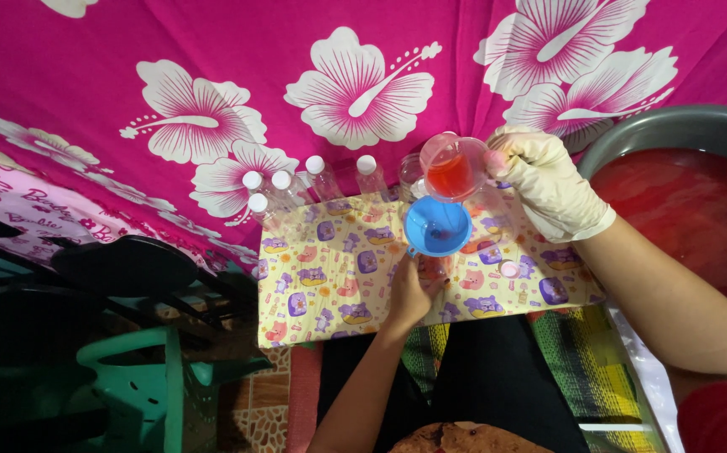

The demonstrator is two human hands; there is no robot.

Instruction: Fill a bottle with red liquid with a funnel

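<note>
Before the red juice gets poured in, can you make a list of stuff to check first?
1. Cup over funnel: the clear cup of red liquid, held by the gloved right hand, sits just above the blue funnel. Ok.
2. Bottle held steady: the bare left hand grips the small bottle under the funnel. Ok.
3. Funnel spout inside the bottle neck: hidden by the funnel bowl. Cannot tell.
4. Room left in the bottle: mostly covered by hand and funnel. Cannot tell.
5. Loose pink cap lies on the patterned mat, close by. Ok.
6. Capped bottles stand off to the side of the funnel. Ok.
</note>
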